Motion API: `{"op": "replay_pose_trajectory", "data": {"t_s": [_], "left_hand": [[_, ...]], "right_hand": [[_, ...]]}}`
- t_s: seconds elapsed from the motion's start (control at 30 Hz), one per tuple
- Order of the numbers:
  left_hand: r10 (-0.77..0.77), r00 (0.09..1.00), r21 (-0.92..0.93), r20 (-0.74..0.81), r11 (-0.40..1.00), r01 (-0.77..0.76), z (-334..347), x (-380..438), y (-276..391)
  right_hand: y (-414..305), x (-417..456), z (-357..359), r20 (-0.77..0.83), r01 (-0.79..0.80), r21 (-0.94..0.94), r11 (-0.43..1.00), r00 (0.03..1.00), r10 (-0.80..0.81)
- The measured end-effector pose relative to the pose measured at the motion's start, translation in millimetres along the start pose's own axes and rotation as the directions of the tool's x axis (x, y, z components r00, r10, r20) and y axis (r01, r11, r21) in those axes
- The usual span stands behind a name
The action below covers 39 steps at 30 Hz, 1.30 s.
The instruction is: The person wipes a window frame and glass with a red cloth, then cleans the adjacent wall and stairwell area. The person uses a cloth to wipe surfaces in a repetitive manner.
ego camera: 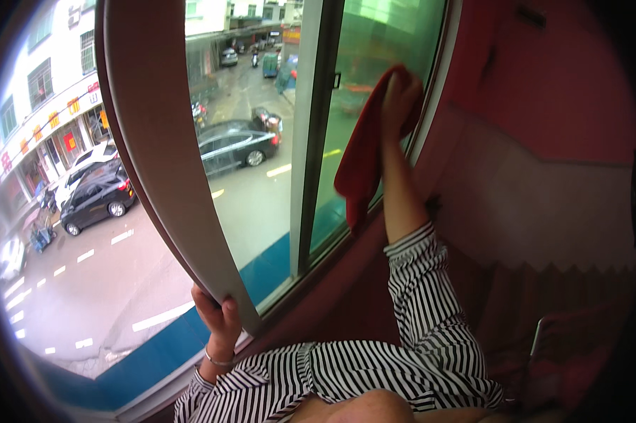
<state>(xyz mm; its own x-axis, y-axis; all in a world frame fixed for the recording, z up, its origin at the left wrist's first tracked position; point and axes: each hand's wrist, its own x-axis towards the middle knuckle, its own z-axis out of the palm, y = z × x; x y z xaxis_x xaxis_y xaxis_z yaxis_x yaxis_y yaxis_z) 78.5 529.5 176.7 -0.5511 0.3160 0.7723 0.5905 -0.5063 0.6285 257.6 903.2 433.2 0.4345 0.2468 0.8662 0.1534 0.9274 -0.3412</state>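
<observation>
My right hand (401, 100) is raised at the right side of the window and grips a red cloth (361, 153), which hangs down against or close in front of the green-tinted glass pane (323, 211). At the lower left, my left hand (217, 314) grasps the bottom part of a broad window frame post (159, 121), its fingers around the left edge and the thumb on the near face. A metal bangle (218, 359) circles my left wrist. Between the post and the green pane stands a narrower metal sash frame (313, 132) with a small latch (337, 80).
The window sill track (281, 296) runs below the panes, with a blue tiled ledge (154, 346) outside. Beyond lies a street with a dark sedan (238, 145) and a black car (98, 195). A red and pale wall (556, 206) stands at the right, near a thin metal rail (537, 337).
</observation>
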Motion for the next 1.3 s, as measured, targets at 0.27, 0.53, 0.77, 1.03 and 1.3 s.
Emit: {"op": "replay_pose_trajectory", "data": {"t_s": [0.27,0.53,0.77,1.03,1.3], "left_hand": [[0.119,0.992,-0.041,-0.047,0.992,-0.121,3,5,1],[-0.101,0.995,-0.393,-0.015,0.915,0.087,-11,-14,74],[-0.287,0.957,-0.396,-0.037,0.884,0.25,-50,47,62],[-0.34,0.848,-0.339,0.406,0.806,0.485,-41,105,-20],[-0.391,0.294,-0.1,0.872,0.445,0.89,-14,65,-45]], "right_hand": [[-114,-214,-127,0.427,-0.406,0.231,0.884,0.859,0.283],[-262,-208,-106,0.862,-0.467,0.495,0.732,0.367,-0.349],[-278,-118,-11,0.158,0.546,0.44,0.713,0.734,-0.66],[-271,-124,44,0.095,0.574,0.537,0.619,0.688,-0.72],[-268,-137,58,0.138,0.55,0.562,0.618,0.674,-0.726]]}}
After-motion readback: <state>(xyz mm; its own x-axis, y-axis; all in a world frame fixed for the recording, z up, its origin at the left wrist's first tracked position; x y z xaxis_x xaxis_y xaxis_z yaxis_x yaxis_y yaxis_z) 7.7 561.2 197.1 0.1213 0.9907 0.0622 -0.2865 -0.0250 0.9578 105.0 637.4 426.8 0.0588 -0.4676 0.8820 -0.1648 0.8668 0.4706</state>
